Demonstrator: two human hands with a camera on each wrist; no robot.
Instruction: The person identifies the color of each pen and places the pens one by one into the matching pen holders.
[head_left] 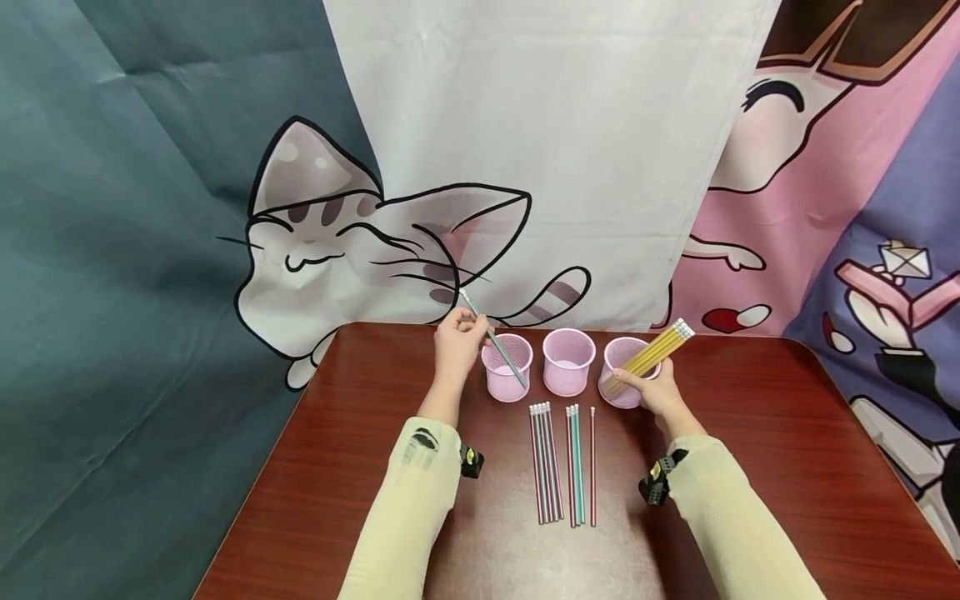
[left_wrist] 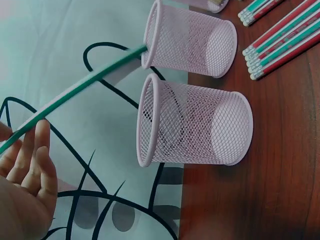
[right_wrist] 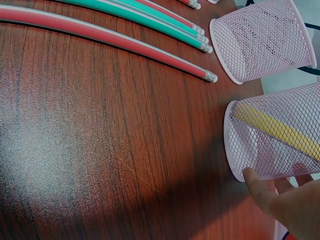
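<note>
My left hand [head_left: 459,340] pinches a green pencil [head_left: 491,333] near its eraser end. The pencil slants down to the right, overlapping the left pink mesh pencil cup [head_left: 508,392] in the head view. In the left wrist view, the far tip of the green pencil [left_wrist: 95,77] comes right at the rim of the middle mesh cup [left_wrist: 200,42]. With fingers and thumb at its side, my right hand [head_left: 658,390] holds the right mesh cup [head_left: 611,354]. Several yellow pencils [head_left: 651,350] lean to the right in that cup, eraser ends up.
Red and green pencils lie in front of the cups: a left group [head_left: 546,467], a middle group [head_left: 576,467] and a single red pencil [head_left: 593,467]. They rest on a brown wooden table [head_left: 300,500]. A printed cloth [head_left: 562,167] hangs behind its back edge.
</note>
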